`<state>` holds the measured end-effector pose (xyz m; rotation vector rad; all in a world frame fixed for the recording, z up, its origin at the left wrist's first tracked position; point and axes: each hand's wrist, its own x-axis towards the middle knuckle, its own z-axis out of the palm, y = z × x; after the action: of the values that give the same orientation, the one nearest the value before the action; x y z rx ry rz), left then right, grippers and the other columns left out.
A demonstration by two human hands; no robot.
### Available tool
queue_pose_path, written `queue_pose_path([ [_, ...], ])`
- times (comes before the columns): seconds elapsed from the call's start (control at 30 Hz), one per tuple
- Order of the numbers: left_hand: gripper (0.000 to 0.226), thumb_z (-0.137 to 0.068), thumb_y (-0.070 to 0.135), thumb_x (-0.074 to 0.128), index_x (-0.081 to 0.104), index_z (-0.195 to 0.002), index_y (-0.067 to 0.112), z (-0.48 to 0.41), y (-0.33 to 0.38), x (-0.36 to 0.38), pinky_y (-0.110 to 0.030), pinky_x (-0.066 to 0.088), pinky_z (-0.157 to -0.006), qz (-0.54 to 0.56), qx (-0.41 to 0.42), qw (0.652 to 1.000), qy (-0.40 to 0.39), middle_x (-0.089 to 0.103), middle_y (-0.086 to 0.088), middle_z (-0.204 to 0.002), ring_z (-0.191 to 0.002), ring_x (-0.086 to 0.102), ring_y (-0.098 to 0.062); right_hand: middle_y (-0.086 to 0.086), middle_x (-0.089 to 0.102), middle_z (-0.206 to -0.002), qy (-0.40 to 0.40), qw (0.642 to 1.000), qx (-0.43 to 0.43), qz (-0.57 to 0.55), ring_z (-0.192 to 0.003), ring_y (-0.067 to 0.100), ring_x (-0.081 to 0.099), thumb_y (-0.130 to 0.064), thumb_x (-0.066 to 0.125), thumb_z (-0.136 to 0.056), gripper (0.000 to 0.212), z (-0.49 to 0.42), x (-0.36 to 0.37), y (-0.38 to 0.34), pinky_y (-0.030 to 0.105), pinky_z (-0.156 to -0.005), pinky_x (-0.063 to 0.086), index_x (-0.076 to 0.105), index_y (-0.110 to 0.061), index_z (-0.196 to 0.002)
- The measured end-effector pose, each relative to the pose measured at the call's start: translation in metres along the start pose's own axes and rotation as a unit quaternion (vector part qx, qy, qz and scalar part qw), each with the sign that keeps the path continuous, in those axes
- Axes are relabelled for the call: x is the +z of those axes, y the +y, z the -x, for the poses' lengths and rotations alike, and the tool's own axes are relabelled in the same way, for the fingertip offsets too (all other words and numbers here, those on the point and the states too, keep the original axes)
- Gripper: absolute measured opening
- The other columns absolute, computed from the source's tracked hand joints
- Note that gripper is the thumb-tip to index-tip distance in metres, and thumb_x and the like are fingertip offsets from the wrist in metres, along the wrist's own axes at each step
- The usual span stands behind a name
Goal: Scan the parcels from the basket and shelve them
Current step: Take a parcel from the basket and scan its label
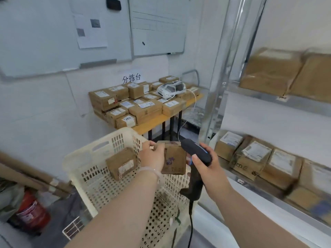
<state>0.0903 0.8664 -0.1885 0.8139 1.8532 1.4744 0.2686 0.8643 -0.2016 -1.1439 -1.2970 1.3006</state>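
Left hand [152,156] grips a small cardboard parcel [174,158] by its left side, fingers [152,144] curled over the top edge. It's held above the right side of the basket [86,154], clear of the rim.

Right hand [206,163] is wrapped round the scanner [197,153], thumb on its side. The scanner head is just beside the parcel's top right corner. Its cable hangs down from the handle.

Second parcel [122,163] lies tilted inside the basket, left of the held one, with a label showing.

Handling, my read:
- Small stiff corrugated box, probably light, since one hand carries it.
- Matte card, so not slippery.
- Edges look scuffed and contents are unknown, so don't squeeze the faces.
- Best hold is across two opposite edges, keeping fingers off the label face.
- No white label on the face toward the camera, so it likely needs turning toward the scanner.

Shelf [259,97] is on the right. Its lower tier holds shelved boxes [254,158] packed touching. The near end is blurred, so I can't tell whether there's a free slot.

Far desk [154,125] is stacked with more boxes, with a white printer [170,89] on top.
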Motion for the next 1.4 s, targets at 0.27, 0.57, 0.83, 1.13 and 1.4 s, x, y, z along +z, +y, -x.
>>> queue_pose_path([
  [0.27,0.014,-0.088,0.026,0.063,0.054,-0.099,0.029,0.087,0.0,0.065,-0.019,0.045,-0.06,0.027,0.061,0.995,-0.076,0.04,-0.003,-0.121,-0.095,0.049,-0.01,-0.006,0.077,-0.103,0.068,0.985,0.029,-0.158,-0.097,0.019,0.074,-0.023,0.069,-0.091,0.035,0.035,-0.094,-0.021,0.052,-0.094,0.056,0.06,-0.039,-0.121],
  [0.57,0.011,-0.089,0.048,0.065,0.061,-0.093,0.057,0.172,0.002,0.116,-0.034,0.056,-0.081,0.044,0.042,0.974,-0.217,0.064,0.006,-0.115,-0.102,0.063,-0.015,-0.006,0.067,-0.117,0.122,0.985,0.028,-0.118,-0.093,0.017,0.074,-0.031,0.073,-0.086,0.036,0.088,-0.193,-0.022,0.049,-0.087,0.059,0.058,-0.05,-0.113],
  [0.83,0.003,-0.087,0.04,0.071,0.069,-0.089,0.042,0.21,0.011,0.139,-0.062,0.054,-0.088,0.217,-0.099,0.947,-0.215,0.067,-0.006,-0.115,-0.106,0.063,-0.031,-0.002,0.065,-0.121,0.154,0.978,0.034,-0.14,-0.109,0.021,0.063,-0.036,0.072,-0.088,0.038,0.106,-0.235,-0.027,0.046,-0.097,0.052,0.052,-0.048,-0.117],
  [1.13,0.033,-0.097,0.026,0.045,0.066,-0.106,0.05,0.199,0.015,0.145,-0.063,0.045,-0.098,0.09,-0.162,0.925,-0.331,0.063,-0.004,-0.121,-0.117,0.054,-0.031,-0.009,0.064,-0.12,0.163,0.984,0.004,-0.065,-0.109,0.018,0.063,-0.041,0.073,-0.088,0.041,0.115,-0.243,-0.031,0.044,-0.092,0.057,0.052,-0.052,-0.121],
  [1.4,0.06,-0.062,0.074,0.067,0.056,-0.11,0.04,0.186,0.02,0.148,-0.047,0.053,-0.087,-0.044,-0.128,0.913,-0.386,0.067,0.0,-0.111,-0.106,0.061,-0.025,-0.023,0.058,-0.112,0.133,0.99,-0.026,0.037,-0.09,-0.008,0.061,-0.042,0.074,-0.087,0.041,0.127,-0.239,-0.035,0.003,-0.059,0.047,0.047,-0.062,-0.109],
])
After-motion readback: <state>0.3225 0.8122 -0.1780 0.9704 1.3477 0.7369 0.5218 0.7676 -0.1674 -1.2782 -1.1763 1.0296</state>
